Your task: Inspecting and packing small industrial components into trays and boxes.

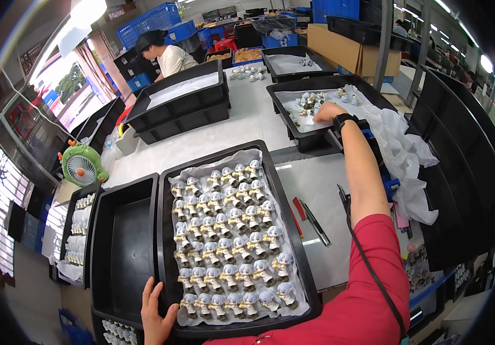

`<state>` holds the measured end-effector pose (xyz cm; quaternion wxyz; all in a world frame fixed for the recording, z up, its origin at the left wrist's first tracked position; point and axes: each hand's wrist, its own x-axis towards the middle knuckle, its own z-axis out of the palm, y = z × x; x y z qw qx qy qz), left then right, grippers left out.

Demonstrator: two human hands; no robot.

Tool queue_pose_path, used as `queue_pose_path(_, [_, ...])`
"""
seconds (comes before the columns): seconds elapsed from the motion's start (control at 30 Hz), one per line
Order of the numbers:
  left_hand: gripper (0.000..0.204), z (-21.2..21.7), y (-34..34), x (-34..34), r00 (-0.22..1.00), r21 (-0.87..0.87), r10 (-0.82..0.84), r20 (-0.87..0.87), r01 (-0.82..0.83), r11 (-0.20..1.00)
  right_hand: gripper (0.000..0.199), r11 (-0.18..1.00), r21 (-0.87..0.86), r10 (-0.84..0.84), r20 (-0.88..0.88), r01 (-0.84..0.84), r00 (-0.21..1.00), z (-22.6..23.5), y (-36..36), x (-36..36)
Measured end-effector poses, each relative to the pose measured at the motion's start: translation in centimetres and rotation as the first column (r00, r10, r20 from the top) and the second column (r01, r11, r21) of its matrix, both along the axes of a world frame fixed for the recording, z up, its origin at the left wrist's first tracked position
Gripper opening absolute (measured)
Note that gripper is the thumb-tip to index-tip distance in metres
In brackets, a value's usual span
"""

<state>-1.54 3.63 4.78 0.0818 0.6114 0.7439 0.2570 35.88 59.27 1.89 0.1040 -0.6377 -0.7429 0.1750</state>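
My right hand (329, 111) reaches into a black tray (293, 131) at the far right, its fingers curled down beside a loose pile of small figurines (311, 101) on white lining. Whatever those fingers may hold is hidden. At the lower left, my left hand (158, 315) is open, thumb and fingers apart, beside the near left corner of a large black tray (311, 282). Rows of pale-haired figurines in white and dark clothing (224, 244) stand on white lining inside that tray.
Left of the figurine tray lies a bare black tray (126, 236). A green fan (82, 164) stands farther left. Pens (315, 221) lie on the grey work surface. Crumpled white sheeting (406, 155) hangs at right. Stacked black trays (184, 118) and a co-worker (172, 60) are farther back.
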Motion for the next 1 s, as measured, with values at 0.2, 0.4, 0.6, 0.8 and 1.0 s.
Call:
queue_pose_path(0.2, [0.051,0.1,0.1,-0.1,1.0,0.01,-0.004,0.018,0.004,1.0,0.039,0.999,0.038,0.026,-0.21,-0.018,0.977,-1.4,2.1,2.5])
queue_pose_path(0.4, [0.05,-0.3,-0.1,-0.3,1.0,0.023,0.002,-0.019,-0.001,1.0,0.019,0.992,-0.086,0.056,-0.378,-0.095,0.924,0.6,-1.1,2.3])
queue_pose_path(0.6, [0.056,-0.8,-0.2,-0.3,0.995,-0.016,0.079,0.06,-0.078,0.997,0.022,0.987,-0.089,0.08,-0.44,-0.132,0.894,0.2,-0.6,3.0])
queue_pose_path(0.8, [0.056,-0.8,-0.1,-0.5,0.992,-0.027,0.094,0.079,-0.092,0.995,0.02,0.976,-0.058,0.167,-0.418,-0.21,0.893,-0.3,-0.6,3.0])
queue_pose_path(1.0, [0.056,-1.0,-0.2,-0.8,0.997,-0.022,0.068,0.035,-0.067,0.997,0.018,0.949,-0.198,0.128,-0.47,-0.245,0.873,1.6,-2.7,2.9])
